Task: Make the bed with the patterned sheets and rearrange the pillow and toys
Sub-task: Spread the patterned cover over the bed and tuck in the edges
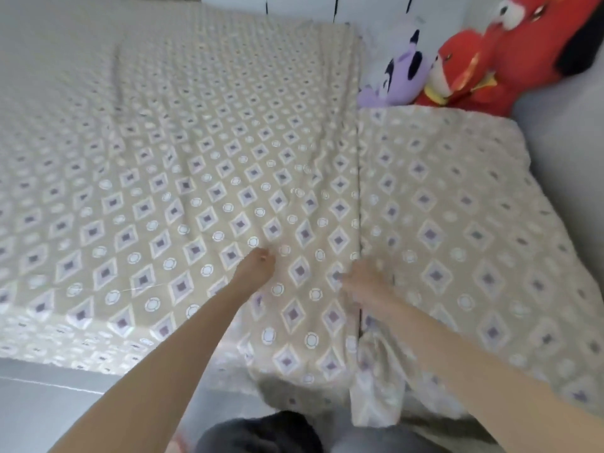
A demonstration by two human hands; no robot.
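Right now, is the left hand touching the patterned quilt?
Touching. In the head view the left hand sets its bunched fingertips on the patterned quilt, and creases in the fabric gather at them.

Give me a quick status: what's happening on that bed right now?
Left hand pinching patterned sheet; right hand blurred, flat on it. Sheet spread, rumpled at near edge. Plush toys piled by wall, clear of hands.

Grey floor [49, 403] lies below, white cupboard doors [300, 8] behind.
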